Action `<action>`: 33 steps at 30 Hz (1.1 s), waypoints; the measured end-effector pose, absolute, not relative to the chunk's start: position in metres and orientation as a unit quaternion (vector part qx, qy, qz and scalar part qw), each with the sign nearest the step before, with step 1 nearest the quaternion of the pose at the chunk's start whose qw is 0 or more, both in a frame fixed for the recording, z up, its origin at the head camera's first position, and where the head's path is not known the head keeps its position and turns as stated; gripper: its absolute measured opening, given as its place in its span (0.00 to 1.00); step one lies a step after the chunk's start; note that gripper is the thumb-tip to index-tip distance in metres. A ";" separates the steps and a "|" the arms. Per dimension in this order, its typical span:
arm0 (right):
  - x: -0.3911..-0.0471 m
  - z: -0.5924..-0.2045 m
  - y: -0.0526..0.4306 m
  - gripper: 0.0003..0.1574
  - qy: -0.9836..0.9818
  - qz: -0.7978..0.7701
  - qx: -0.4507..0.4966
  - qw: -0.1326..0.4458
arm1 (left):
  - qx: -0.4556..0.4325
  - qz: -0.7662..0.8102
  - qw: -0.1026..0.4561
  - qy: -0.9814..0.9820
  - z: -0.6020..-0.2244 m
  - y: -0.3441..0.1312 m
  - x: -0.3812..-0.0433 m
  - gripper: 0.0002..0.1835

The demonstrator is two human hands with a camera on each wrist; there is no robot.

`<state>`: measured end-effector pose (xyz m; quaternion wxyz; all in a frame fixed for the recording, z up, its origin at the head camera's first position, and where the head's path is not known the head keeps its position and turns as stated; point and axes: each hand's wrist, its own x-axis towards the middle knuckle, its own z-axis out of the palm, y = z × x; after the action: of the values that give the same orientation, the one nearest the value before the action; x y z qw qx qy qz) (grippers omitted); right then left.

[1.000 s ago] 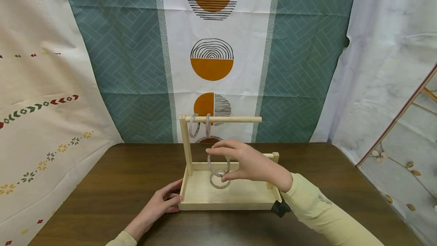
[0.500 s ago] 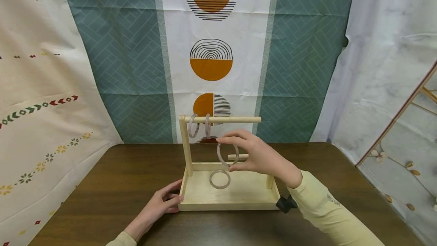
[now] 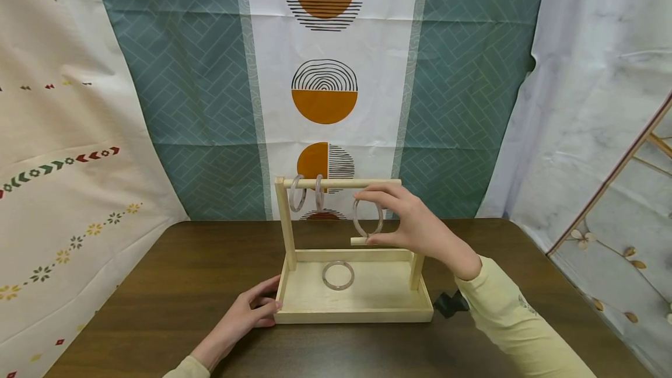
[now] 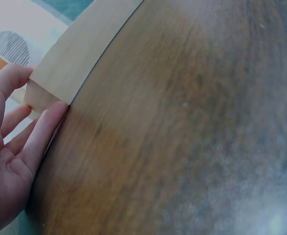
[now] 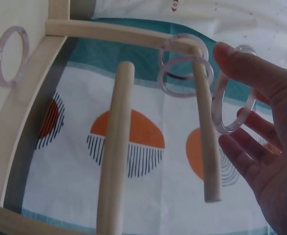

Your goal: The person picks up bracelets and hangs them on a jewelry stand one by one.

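In the head view a pale wooden bangle stand (image 3: 352, 317) has a tray base, a tall post with an upper bar (image 3: 362, 183) and a short post with a lower bar (image 3: 357, 241). My right hand (image 3: 420, 223) pinches a translucent pinkish bangle (image 3: 355, 219) between thumb and fingers, below the upper bar and near the lower bar's free end. Two similar bangles hang at the upper bar's left: one bangle (image 3: 292, 198) by the post, another bangle (image 3: 319, 198) beside it. A further bangle (image 3: 338, 288) lies flat in the tray. My left hand (image 3: 247, 314) rests its fingers against the tray's front left corner (image 4: 48, 93).
The stand sits on a dark brown wooden table (image 3: 184, 284). A patterned cloth (image 3: 325, 127) hangs behind it, with more cloths at both sides. A small black object (image 3: 451, 304) is at my right wrist, near the tray's right front corner.
My right hand has lifted the pinched bangle up and to the right, away from the bangle lying in the tray. My left hand has stayed at the tray corner.
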<state>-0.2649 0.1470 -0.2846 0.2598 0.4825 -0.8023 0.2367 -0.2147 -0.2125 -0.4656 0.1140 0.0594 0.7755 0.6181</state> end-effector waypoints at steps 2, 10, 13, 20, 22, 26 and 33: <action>-0.266 -0.283 0.150 0.50 -0.803 0.238 0.477 0.266 | 0.060 0.619 0.115 0.775 -0.466 -0.213 -0.214 0.37; -0.272 -0.276 0.161 0.51 -0.790 0.247 0.471 0.304 | 0.060 0.618 0.113 0.775 -0.465 -0.213 -0.215 0.37; -0.274 -0.276 0.165 0.50 -0.788 0.253 0.468 0.311 | 0.062 0.619 0.112 0.775 -0.465 -0.213 -0.215 0.37; -0.279 -0.275 0.174 0.49 -0.790 0.257 0.448 0.330 | 0.063 0.619 0.112 0.774 -0.465 -0.213 -0.214 0.36; -0.280 -0.274 0.177 0.49 -0.792 0.256 0.442 0.335 | 0.063 0.619 0.112 0.775 -0.465 -0.213 -0.214 0.36; -0.283 -0.274 0.182 0.49 -0.796 0.251 0.431 0.342 | 0.063 0.618 0.111 0.776 -0.465 -0.212 -0.214 0.36; -0.289 -0.273 0.188 0.49 -0.804 0.250 0.414 0.345 | 0.059 0.618 0.111 0.776 -0.465 -0.212 -0.213 0.37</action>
<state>-0.2887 0.1880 -0.2733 0.3455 0.4140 -0.8042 0.2502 -0.2134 -0.2119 -0.4646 0.1108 0.0591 0.7760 0.6181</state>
